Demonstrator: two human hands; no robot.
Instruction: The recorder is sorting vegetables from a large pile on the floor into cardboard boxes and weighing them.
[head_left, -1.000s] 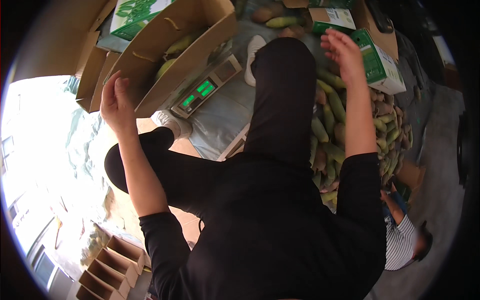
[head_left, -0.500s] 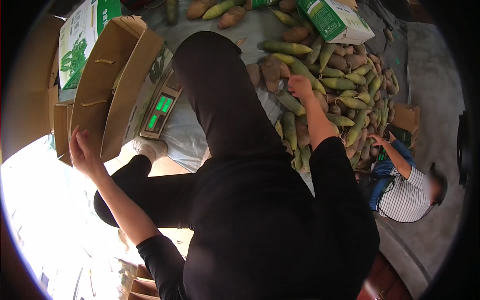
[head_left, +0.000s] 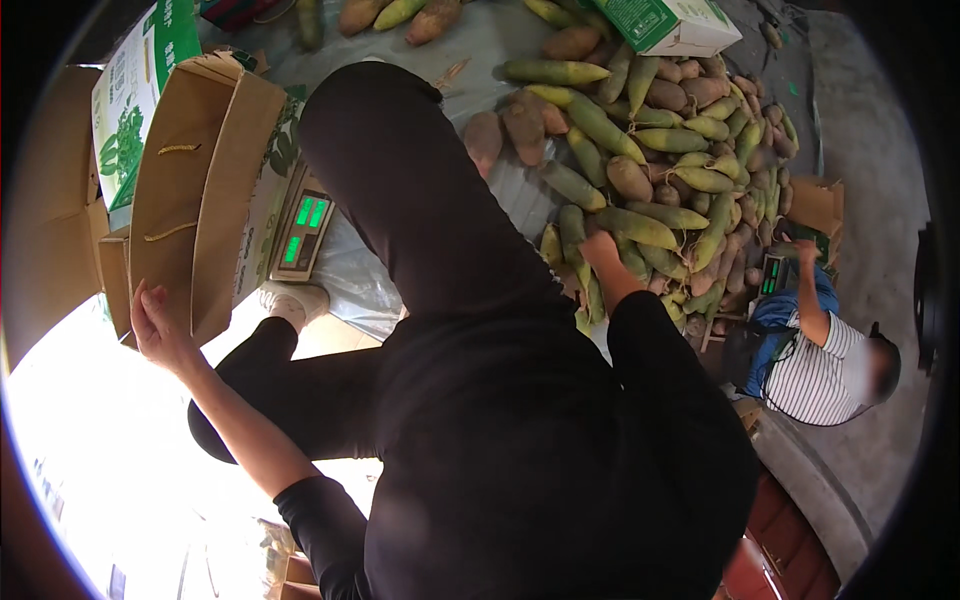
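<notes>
My left hand (head_left: 160, 325) is by the near edge of an open cardboard carton (head_left: 180, 200), its fingers apart and a little bent, holding nothing. Yellow cord handles show on the carton's inner wall. Beside the carton, partly covered by it, a digital scale (head_left: 300, 235) shows a lit green display. On the right, my right hand (head_left: 603, 252) reaches down into the near side of a heap of long green radishes (head_left: 640, 228) and brown tubers that look like sweet potatoes (head_left: 630, 178). Its fingers are hidden, so any grip cannot be made out.
A green-and-white carton (head_left: 670, 25) stands behind the heap. Another printed carton (head_left: 125, 130) is at far left. Several loose tubers (head_left: 482, 140) lie on grey sheeting by my knee. At right a co-worker in a striped shirt (head_left: 815, 380) sits beside a second scale (head_left: 770, 275).
My right hand has moved from the heap's middle toward its near side. My left hand stays by the carton, shifted slightly. The co-worker's arm has lifted. The view has shifted slightly.
</notes>
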